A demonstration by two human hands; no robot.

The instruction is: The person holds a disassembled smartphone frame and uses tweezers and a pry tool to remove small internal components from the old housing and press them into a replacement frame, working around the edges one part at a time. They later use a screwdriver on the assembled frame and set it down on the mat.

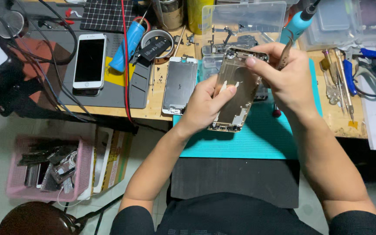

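Gold phone housing (236, 89) stands lengthwise between both hands: left hand (203, 106) grips its lower edge, right hand (286, 76), pinching tweezers (285, 55), caps its top.

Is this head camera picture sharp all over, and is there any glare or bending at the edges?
Head view: the gold phone housing in the left hand and right hand is fairly sharp; the white phone has a dark, glare-free screen; the clear plastic box shows soft reflections; the pink basket on the floor is dimmer; the bench edges bow slightly, as with a wide lens.
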